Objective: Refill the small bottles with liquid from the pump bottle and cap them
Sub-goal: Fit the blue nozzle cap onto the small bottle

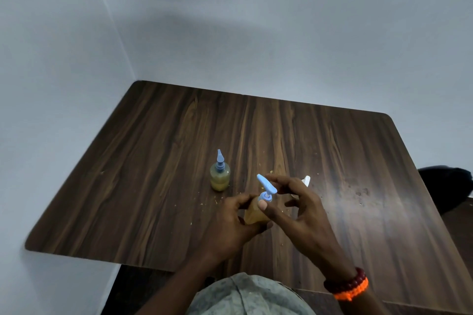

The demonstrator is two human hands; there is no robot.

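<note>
two pump bottles [220,174] [256,210], one white item [306,180], two hands [230,222] [299,207], one table [153,161]

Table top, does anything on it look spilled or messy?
Yes. Small yellowish crumbs or droplets lie scattered on the wooden table around the hands, and dull smudges mark the surface further right, like dried spills.

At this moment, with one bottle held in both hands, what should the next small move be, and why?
Probably turn the blue pump head tighter. The left hand grips the yellow-filled bottle, the right hand has thumb and fingers around the pump collar, and the head sits tilted. The other pump bottle stands apart, upright.
</note>
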